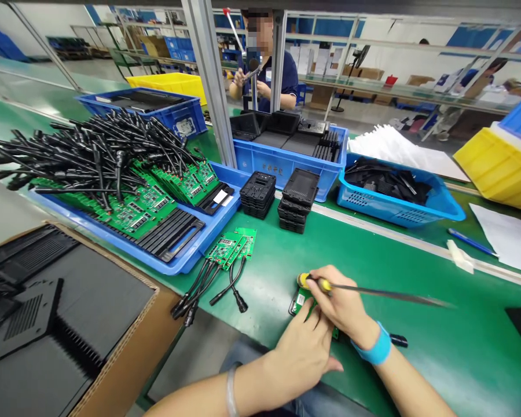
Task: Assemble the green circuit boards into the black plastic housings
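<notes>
My right hand [341, 301], with a blue band at the wrist, is closed around a screwdriver [320, 283] with a yellow and black handle; its long shaft points right and is blurred. Beneath both hands lies a green circuit board [301, 300] in a black casing near the table's front edge. My left hand [306, 341] rests over the board, fingers bent down onto it, largely covering it. Whether its fingers grip the casing cannot be made out. A black connector [398, 340] shows to the right of my right wrist.
Loose boards with cables [228, 249] lie left of my hands. Behind are stacked black casings [297, 200], a blue tray [173, 263] of boards, a blue crate [282, 165] and a blue basket [373, 211]. A cardboard box [156, 307] stands front left. A person [289, 81] works opposite.
</notes>
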Demonstrator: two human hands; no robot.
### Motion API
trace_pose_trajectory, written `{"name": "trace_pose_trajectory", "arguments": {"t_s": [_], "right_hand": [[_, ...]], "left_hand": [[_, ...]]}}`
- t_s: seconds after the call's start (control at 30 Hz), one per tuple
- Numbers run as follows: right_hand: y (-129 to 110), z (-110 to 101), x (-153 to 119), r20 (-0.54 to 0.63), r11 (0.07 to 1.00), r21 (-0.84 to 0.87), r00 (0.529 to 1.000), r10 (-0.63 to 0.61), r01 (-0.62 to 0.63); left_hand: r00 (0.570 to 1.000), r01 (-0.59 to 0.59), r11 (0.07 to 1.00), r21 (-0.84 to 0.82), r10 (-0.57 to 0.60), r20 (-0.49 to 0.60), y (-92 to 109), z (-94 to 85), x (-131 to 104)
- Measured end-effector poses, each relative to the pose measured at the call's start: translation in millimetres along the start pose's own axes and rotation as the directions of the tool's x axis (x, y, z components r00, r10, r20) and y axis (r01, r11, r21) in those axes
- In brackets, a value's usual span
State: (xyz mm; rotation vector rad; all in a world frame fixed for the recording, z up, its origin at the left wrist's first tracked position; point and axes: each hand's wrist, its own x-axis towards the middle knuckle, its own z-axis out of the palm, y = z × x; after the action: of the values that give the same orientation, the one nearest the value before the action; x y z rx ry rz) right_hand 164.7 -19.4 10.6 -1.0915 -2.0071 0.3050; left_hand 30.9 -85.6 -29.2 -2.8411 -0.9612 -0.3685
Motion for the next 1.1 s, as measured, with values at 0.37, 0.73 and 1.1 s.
{"name": "trace_pose_trajectory", "arguments": {"t_s": [0.37, 0.73, 1.1], "right_hand": [[-31, 2, -19, 0.264, 0.982, 0.177, 0.958, -0.114, 0.068], [-36, -53, -50, -0.218, 0.987, 0.163, 0.975, 0.051, -0.015], [-27, -49, -70, -0.057, 0.999, 0.001, 0.998, -0.034, 0.034]], "left_hand": [[0.977, 0.189, 0.973, 0.131, -0.173, -0.123, 56, 24.1, 11], [0.989, 0.019, 0.827, -0.562, 0.066, 0.131, -58, -8.5, 14], [0.976, 0.031, 0.714, -0.700, 0.128, 0.174, -73, -1.7, 18]]}}
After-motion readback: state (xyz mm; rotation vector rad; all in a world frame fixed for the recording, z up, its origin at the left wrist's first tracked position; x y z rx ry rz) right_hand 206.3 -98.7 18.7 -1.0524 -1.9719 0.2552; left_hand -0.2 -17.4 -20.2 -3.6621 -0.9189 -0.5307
